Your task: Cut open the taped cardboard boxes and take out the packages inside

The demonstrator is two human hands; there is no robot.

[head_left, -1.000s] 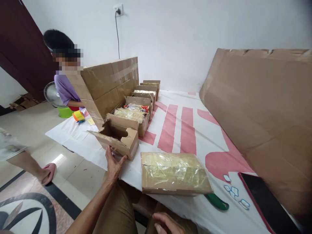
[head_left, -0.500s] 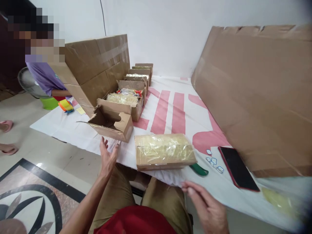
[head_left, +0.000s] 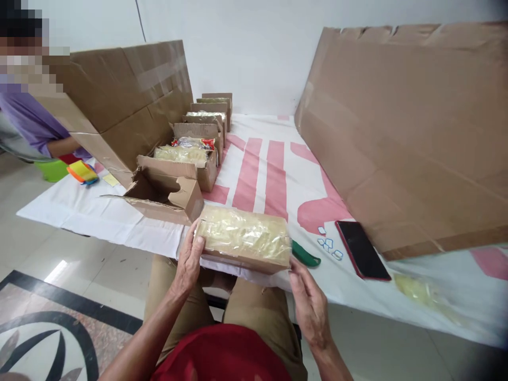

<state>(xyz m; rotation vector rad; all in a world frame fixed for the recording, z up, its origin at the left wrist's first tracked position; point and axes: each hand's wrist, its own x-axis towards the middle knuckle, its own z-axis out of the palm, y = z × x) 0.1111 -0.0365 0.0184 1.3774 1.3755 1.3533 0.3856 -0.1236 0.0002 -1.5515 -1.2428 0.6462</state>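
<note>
White cloth with broad red stripes covers the table [head_left: 273, 174], and a taped cardboard box [head_left: 246, 238] is found at its near edge, its long axis running left to right. It lies directly ahead of both hands, equally near to each. The left hand [head_left: 189, 260] is curled round the box's left end, thumb on top; the right hand [head_left: 309, 302] is pressed half-open against the right end. An open empty carton [head_left: 166, 194] sits just beside it, far left.

no readable text, labels or brands anywhere
</note>
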